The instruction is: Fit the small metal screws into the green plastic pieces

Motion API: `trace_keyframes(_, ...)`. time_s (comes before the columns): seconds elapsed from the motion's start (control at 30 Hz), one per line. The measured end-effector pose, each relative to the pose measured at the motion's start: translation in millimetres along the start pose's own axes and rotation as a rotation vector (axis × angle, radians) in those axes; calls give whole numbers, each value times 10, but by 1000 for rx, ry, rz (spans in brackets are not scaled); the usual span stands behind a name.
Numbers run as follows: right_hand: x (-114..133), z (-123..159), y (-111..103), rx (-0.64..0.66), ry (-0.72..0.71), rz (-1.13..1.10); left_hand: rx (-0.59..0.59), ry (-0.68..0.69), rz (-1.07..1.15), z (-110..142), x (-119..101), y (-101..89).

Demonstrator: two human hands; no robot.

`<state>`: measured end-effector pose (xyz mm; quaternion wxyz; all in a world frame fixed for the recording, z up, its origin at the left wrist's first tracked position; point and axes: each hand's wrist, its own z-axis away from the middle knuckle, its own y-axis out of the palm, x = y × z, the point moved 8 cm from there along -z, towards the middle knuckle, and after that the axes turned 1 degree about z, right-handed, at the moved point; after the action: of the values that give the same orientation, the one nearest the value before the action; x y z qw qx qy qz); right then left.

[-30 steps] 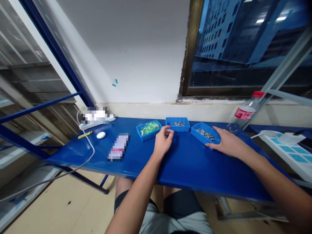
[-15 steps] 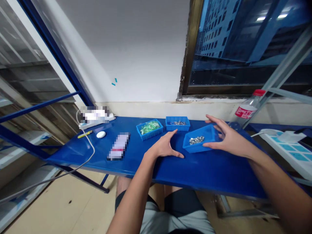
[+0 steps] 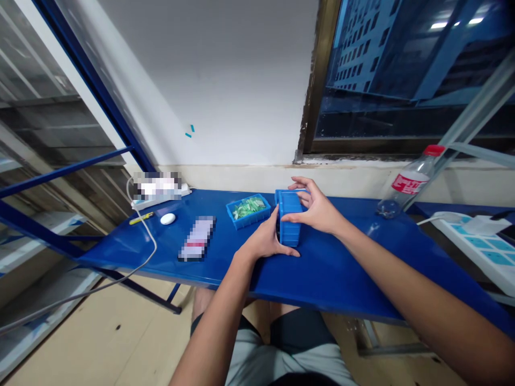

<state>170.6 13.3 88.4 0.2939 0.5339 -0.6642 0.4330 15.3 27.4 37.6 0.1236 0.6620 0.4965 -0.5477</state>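
Observation:
My right hand (image 3: pixel 317 210) grips a blue plastic bin (image 3: pixel 290 231) and holds it tipped on its side, mouth toward the left. The small metal parts seen in it earlier are hidden now. My left hand (image 3: pixel 265 238) is cupped at the bin's mouth, thumb stretched out below and fingers apart. Whether it touches the rim I cannot tell. Left of the hands, another blue bin (image 3: pixel 250 220) holds green-and-clear small pieces (image 3: pixel 249 207). The back bin of metal pieces is mostly or wholly hidden behind the tipped bin and right hand.
On the blue table (image 3: pixel 341 279) lie a blurred-out phone-like object (image 3: pixel 198 238), a white oval object (image 3: pixel 168 219) and a yellow cutter-like tool (image 3: pixel 141 218). A red-capped bottle (image 3: pixel 410 185) stands at the back right. Power strips (image 3: pixel 475 241) and a cable (image 3: pixel 151 236) flank the table.
My right hand has pulled the right-hand bin leftward, lifted it and tipped it onto its side. My left hand has opened from a curled shape and now cups the bin's mouth.

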Motion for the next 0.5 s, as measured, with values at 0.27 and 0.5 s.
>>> trace_keyframes(0.27, 284, -56, 117, 102, -100, 229, 150, 25, -93, -15, 33, 101)
trace_keyframes(0.5, 445, 0, 251, 186, -170, 367, 127, 53, -172, -4, 53, 114)
